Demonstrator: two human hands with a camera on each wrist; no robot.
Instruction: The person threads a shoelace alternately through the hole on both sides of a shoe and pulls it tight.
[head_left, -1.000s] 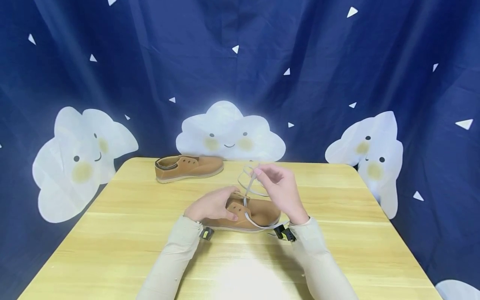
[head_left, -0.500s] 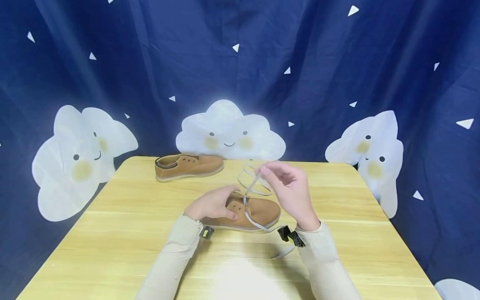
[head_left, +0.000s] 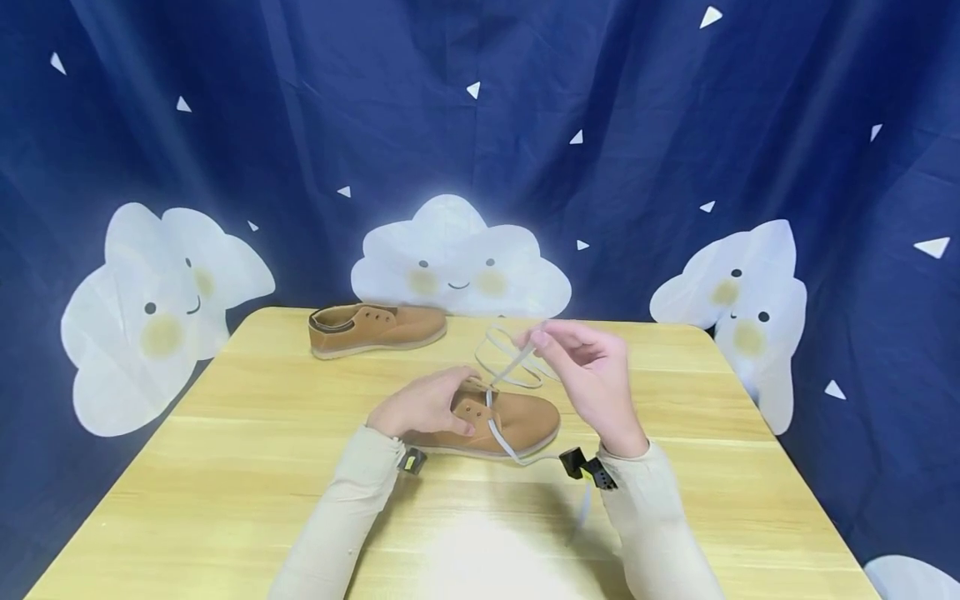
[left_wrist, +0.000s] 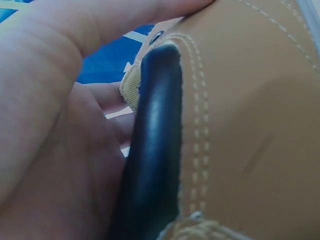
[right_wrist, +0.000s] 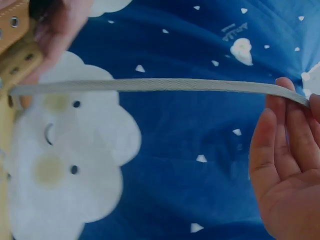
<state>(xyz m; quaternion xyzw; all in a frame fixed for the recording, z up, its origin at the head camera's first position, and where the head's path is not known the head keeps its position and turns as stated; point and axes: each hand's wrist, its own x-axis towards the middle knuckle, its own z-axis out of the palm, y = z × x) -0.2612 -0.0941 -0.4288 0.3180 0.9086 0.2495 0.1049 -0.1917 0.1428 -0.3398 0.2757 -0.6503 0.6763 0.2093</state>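
Observation:
A tan shoe [head_left: 525, 417] lies on its sole near the middle of the table, toe to the right. My left hand [head_left: 427, 404] grips it around the opening, thumb on the near eyelet flap and fingers at the far side; the left wrist view shows the dark padded collar [left_wrist: 152, 130] beside the palm. My right hand [head_left: 592, 375] is raised above the toe and pinches a flat grey shoelace [right_wrist: 170, 85], which runs taut from an eyelet to the fingertips. Another stretch of the lace crosses the toe and trails toward the right wrist.
A second tan shoe [head_left: 382, 327], without a lace, stands at the back left of the wooden table [head_left: 225, 500]. A loose lace loop hangs by the right hand. A dark blue curtain [head_left: 420, 125] with clouds stands behind the table.
My right hand has drawn back to the right with the pinched lace, and more of it shows stretched from the shoe. The left hand keeps its hold, and the shoe stays in place.

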